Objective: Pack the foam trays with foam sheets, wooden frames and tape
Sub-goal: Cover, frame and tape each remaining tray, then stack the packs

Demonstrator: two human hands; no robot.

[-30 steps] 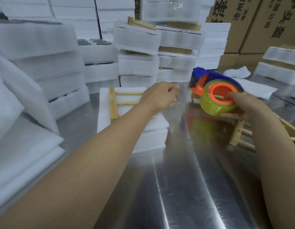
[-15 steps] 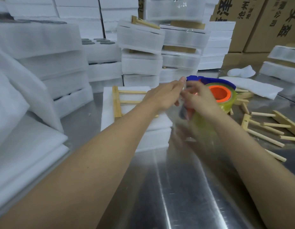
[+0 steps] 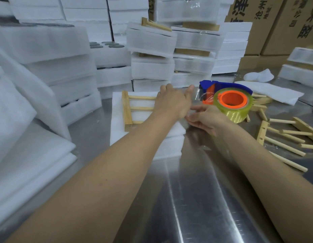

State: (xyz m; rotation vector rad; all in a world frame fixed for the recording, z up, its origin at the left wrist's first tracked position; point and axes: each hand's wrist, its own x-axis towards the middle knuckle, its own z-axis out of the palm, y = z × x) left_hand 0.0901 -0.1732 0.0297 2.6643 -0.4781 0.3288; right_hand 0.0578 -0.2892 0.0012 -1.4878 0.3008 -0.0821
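Observation:
A white foam tray point(image 3: 117, 123) lies on the metal table with a wooden frame point(image 3: 126, 111) on top of it. My left hand point(image 3: 173, 102) rests palm down on the frame's right part, thumb stretched out. At the tray's right edge my right hand point(image 3: 203, 118) reaches in with fingers stretched left, just under my left hand. Right behind it is the tape dispenser point(image 3: 222, 86), blue and orange, with a yellowish tape roll point(image 3: 234, 109). A bit of clear tape point(image 3: 203, 96) glints at the dispenser's mouth. Whether tape runs between my fingers is not visible.
Loose wooden frames and dowels point(image 3: 283, 137) lie at the right. Stacks of foam trays point(image 3: 152, 50) fill the back and left. Foam sheets point(image 3: 29, 155) are piled at the near left. Cardboard boxes point(image 3: 274, 23) stand at the back right.
My right hand went from gripping the tape roll to reaching left to the tray's edge, under my left hand. My left hand shifted onto the frame. The dispenser now sits behind my right hand.

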